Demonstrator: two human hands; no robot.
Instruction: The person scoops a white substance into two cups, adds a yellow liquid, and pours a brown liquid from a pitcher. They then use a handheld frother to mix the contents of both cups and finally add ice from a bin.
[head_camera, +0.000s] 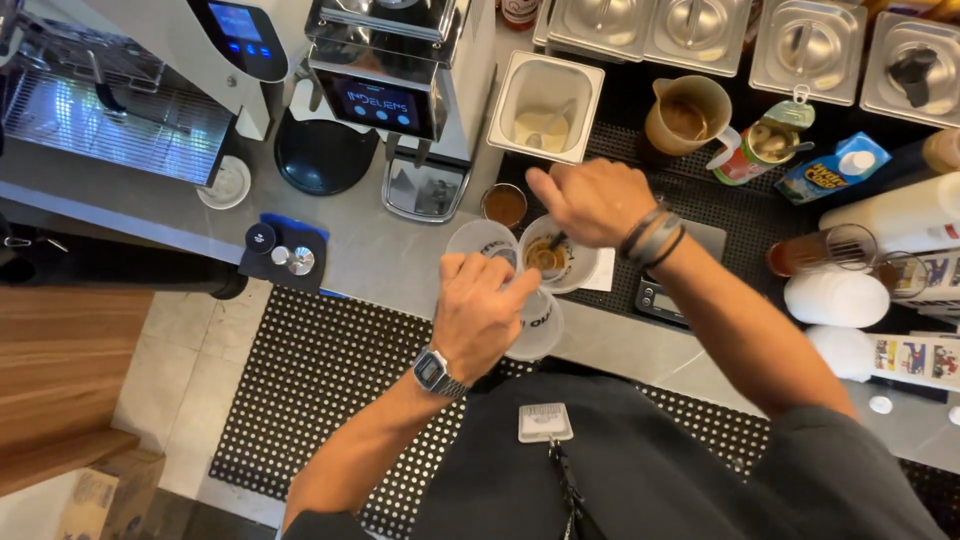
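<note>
Head view: the right hand (592, 200) reaches across from the right, fingers closed on a dark stirrer (556, 241) dipped into a clear plastic cup (556, 254) of brown liquid on the grey counter (390, 255). The left hand (480, 310) grips a second clear cup (535, 325), tilted, just beside it.

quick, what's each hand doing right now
Left hand: closed around a clear plastic cup at the counter edge.
Right hand: closed on a dark stirrer in another cup.

two hands (480, 315), three clear plastic cups (482, 240), four steel lids (808, 45).
</note>
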